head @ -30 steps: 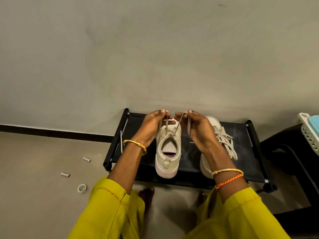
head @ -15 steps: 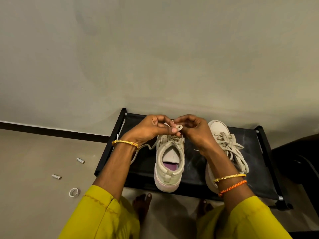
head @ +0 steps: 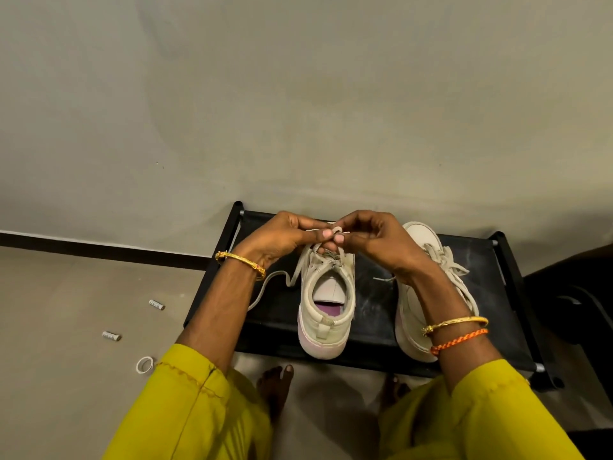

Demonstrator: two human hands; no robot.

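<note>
A beige sneaker (head: 326, 313) with a pink sole stands heel toward me on a low black shoe rack (head: 275, 313). My left hand (head: 282, 237) and my right hand (head: 374, 240) meet above its tongue, and both pinch the beige shoelace (head: 336, 231), which forms a small loop between the fingertips. One loose end of the lace trails left off the shoe, under my left wrist. A second beige sneaker (head: 414, 300) with tied laces stands to the right, partly hidden by my right forearm.
The rack stands against a plain wall (head: 298, 94). On the floor at the left lie two small batteries (head: 156, 304) (head: 111, 336) and a white ring (head: 145, 364). My bare feet (head: 275, 386) are just before the rack. Dark furniture (head: 577, 293) stands at the right.
My hands came down from holding the lace ends raised and apart, then met over the tongue. They now pinch a small loop there. The camera tilted and shifted slightly.
</note>
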